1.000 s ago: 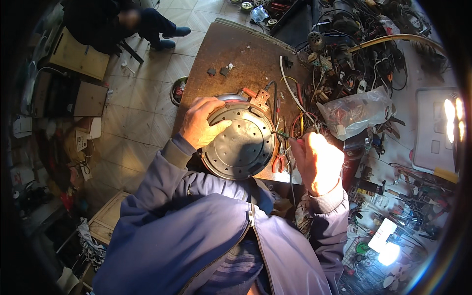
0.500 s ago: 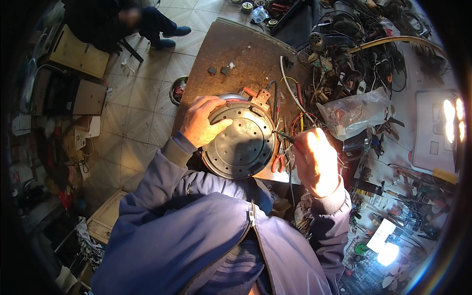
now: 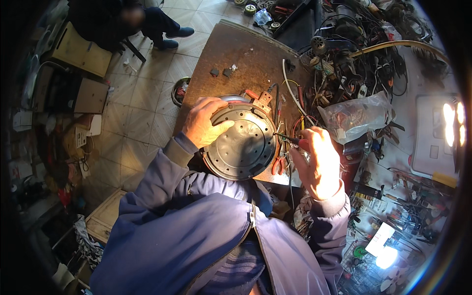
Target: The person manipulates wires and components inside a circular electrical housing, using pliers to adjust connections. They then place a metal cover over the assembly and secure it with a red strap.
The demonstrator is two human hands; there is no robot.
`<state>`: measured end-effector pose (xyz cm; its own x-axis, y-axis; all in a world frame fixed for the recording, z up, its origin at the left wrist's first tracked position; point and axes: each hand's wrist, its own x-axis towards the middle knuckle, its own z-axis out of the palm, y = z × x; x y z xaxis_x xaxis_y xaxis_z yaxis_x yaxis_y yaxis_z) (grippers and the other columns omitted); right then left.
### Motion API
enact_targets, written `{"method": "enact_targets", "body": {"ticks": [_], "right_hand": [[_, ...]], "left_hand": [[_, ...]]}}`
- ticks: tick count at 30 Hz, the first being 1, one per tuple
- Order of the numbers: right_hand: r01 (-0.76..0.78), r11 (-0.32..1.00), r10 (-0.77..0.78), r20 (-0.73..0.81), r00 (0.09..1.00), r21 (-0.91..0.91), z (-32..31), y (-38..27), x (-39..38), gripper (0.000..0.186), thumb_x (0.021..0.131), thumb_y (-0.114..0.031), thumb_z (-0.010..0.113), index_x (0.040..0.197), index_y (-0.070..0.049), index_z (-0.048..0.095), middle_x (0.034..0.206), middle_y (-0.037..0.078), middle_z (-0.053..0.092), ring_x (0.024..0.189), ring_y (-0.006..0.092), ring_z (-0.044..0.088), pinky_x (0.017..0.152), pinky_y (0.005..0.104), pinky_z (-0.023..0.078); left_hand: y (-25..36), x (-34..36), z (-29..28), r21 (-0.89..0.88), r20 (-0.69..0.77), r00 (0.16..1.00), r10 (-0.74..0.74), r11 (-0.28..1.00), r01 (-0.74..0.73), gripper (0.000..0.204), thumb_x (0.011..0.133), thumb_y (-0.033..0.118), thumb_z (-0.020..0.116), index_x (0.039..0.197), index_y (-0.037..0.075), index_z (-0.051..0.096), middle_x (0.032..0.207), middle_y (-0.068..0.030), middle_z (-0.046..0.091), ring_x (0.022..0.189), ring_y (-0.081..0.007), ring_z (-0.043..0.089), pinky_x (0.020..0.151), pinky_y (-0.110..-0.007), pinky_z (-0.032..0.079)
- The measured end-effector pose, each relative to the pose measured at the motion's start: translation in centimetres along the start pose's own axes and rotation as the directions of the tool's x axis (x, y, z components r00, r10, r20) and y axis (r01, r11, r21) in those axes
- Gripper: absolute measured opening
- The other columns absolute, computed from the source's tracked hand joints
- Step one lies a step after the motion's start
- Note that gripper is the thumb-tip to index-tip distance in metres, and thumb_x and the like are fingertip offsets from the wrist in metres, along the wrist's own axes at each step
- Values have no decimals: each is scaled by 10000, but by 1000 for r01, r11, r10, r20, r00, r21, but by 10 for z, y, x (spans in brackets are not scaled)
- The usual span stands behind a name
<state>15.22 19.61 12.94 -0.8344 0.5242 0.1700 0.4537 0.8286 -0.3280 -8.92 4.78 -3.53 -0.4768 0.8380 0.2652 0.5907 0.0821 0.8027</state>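
A round, dark metal base (image 3: 240, 152) with a ring of small holes, like the underside of a cooking appliance, stands tipped up at the near edge of the worktable. My left hand (image 3: 205, 122) grips its upper left rim, thumb lying over the flat face. At the base's right edge is the tip of a screwdriver (image 3: 303, 143) with a red handle. My right hand (image 3: 318, 164) holds that handle between thumb and fingers, right of the base. The inside of the appliance is hidden.
Beyond the base, a copper-coloured block (image 3: 263, 100) with a cable lies on the brown worktable (image 3: 228, 49). Red-handled pliers (image 3: 278, 165) lie right of it. Tangled cables and a clear plastic bag (image 3: 359, 117) crowd the right side. A seated person (image 3: 162, 24) is at upper left.
My right hand's fingers have shifted on the screwdriver, and its red handle now shows. My left hand and the base keep their places, apart from a slight shift of the whole view.
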Motion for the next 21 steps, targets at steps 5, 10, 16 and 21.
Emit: {"method": "enact_targets", "body": {"ticks": [5,10,16,21], "right_hand": [[-100,964,133,123,984,-246,0,-2,-3,271,821,-84,829,995,-42,626,833,112,623,711,285,660,592,372,515],[122,991,-123,-10,992,-49,-2,4,2,257,826,-120,835,939,-54,613,839,117,631,682,278,656,588,363,514],[17,999,-18,-7,1000,-47,2,3,-2,261,819,-114,832,962,-51,623,841,126,629,683,285,665,587,359,521],[-89,981,108,102,989,-173,-1,-2,1,246,831,-149,834,920,-64,621,819,114,616,664,283,659,594,367,527]], "left_hand": [[1,-1,-1,1,-8,1000,-11,1000,11,496,752,202,894,1171,11,709,1177,-156,707,1116,-337,652,970,-420,533],[1,0,0,6,-8,1000,1,1000,-1,495,750,203,894,1168,12,710,1174,-154,707,1112,-338,652,969,-422,534],[0,-1,0,15,-6,1000,1,1000,-1,500,751,209,893,1171,11,707,1172,-152,707,1109,-340,651,969,-424,534],[1,-1,0,9,0,1000,-4,1000,4,503,751,209,892,1173,12,705,1172,-150,707,1111,-338,650,970,-424,533]]}}
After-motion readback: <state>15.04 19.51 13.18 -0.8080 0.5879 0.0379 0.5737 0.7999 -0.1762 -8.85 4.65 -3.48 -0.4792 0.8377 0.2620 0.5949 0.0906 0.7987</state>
